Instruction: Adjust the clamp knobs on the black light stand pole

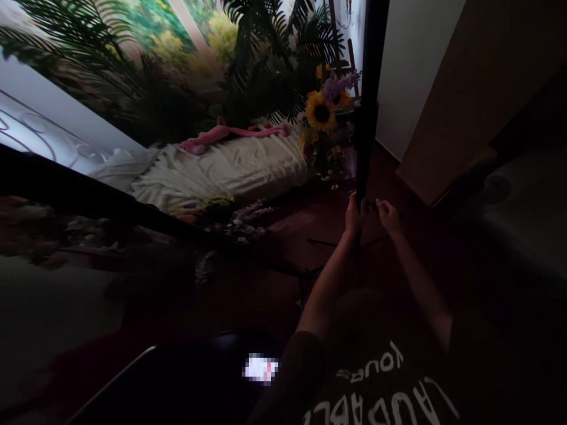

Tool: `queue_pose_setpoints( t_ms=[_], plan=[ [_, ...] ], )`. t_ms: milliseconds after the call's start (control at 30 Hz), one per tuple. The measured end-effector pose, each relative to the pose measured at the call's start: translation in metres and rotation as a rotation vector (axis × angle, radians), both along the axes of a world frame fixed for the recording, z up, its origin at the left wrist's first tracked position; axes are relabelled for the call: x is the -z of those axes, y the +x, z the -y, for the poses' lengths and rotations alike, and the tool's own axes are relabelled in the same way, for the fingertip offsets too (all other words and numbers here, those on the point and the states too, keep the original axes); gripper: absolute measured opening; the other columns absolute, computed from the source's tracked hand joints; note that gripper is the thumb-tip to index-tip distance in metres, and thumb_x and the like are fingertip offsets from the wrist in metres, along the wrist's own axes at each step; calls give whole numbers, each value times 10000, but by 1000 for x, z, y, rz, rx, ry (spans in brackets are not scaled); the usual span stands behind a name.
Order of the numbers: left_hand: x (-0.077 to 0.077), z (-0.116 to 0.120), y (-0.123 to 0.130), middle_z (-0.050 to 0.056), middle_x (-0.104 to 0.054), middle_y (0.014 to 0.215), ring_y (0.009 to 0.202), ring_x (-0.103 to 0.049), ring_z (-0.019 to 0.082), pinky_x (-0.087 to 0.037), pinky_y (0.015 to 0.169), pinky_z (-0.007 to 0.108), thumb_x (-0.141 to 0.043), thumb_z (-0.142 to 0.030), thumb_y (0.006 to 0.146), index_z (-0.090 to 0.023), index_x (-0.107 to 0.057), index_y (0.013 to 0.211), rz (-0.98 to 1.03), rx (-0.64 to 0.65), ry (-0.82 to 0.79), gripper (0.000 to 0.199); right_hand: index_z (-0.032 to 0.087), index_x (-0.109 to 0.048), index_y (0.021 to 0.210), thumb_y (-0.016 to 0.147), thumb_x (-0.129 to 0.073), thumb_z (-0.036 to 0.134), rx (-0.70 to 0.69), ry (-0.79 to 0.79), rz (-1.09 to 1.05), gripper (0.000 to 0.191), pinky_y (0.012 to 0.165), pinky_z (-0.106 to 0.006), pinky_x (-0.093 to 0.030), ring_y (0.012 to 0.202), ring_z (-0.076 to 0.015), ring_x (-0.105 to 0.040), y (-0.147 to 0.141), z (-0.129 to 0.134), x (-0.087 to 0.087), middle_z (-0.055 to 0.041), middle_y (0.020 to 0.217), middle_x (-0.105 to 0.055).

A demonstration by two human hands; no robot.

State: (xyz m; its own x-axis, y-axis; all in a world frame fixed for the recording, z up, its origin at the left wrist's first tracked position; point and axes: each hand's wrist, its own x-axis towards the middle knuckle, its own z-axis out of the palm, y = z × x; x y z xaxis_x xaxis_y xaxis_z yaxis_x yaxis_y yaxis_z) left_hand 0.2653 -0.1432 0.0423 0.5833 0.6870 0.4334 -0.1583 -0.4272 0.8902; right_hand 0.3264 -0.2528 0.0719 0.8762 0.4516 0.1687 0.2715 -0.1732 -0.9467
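Observation:
A dark upright pole stands right of the middle, with thin legs spreading near the floor. My left hand is closed round the pole's lower part. Just right of it, my right hand has its fingers pinched together at a small dark knob on the pole's side. The dim light hides the finer details of the knob and the fingertips.
A cream-draped bench holds a pink plush toy. Sunflowers and palm leaves stand behind. A dark bar crosses the left side. A brown panel leans at the right. A bright blurred screen shows below.

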Motion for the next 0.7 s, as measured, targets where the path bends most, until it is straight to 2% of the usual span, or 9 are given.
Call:
queue_pose_setpoints(
  t_ms=[100,200,300,367,433,500,600,700],
  plan=[
    [1,0,1,83,-673,961,824,-643,159,-494,776,274,-488,-519,958,-190,-547,1243,5,-8,-4,439,220,-519,605,825,-563,591,43,27,-137,434,582,-243,-430,610,-148,-548,3,-9,-5,15,571,-551],
    [2,0,1,94,-674,993,856,-653,170,-502,792,286,-478,-508,964,-191,-539,1248,2,7,-5,429,215,-534,621,864,-556,420,91,64,-512,319,465,-212,-352,456,-100,-438,2,-17,-14,40,513,-519],
    [3,0,2,97,-677,1003,878,-658,180,-506,800,296,-470,-510,967,-194,-535,1240,-3,16,-18,422,225,-447,571,922,-455,323,-56,176,-893,365,403,-193,-294,351,-76,-295,1,-16,-24,83,389,-335],
    [3,0,2,95,-677,1002,883,-656,180,-503,802,296,-475,-523,961,-197,-535,1226,-2,10,-25,424,227,-418,565,938,-448,326,-190,230,-1003,386,401,-183,-311,341,-80,-292,1,-10,-28,95,361,-246],
    [3,0,2,89,-675,991,870,-653,175,-500,793,291,-475,-534,959,-199,-534,1222,-5,11,-35,430,222,-488,625,940,-486,369,-246,224,-1005,348,405,-181,-337,359,-86,-354,0,-3,-27,88,378,-314],
    [2,0,1,85,-673,987,859,-650,171,-495,784,286,-475,-529,961,-200,-529,1230,-7,19,-39,429,216,-580,744,930,-531,411,-192,178,-919,274,411,-186,-355,402,-91,-435,-1,3,-22,63,464,-474],
    [1,0,-1,81,-671,981,842,-646,162,-490,771,279,-479,-499,968,-203,-518,1245,-2,35,-33,407,218,-634,912,865,-645,430,-57,138,-632,217,516,-204,-457,589,-114,-603,-4,6,-8,9,721,-675],
    [1,0,-1,67,-666,944,798,-638,146,-488,744,264,-484,-489,970,-209,-516,1234,0,41,-47,387,228,-625,1030,809,-689,528,-76,129,-316,378,669,-261,-532,802,-171,-680,-4,7,4,-40,929,-729]
  ],
)
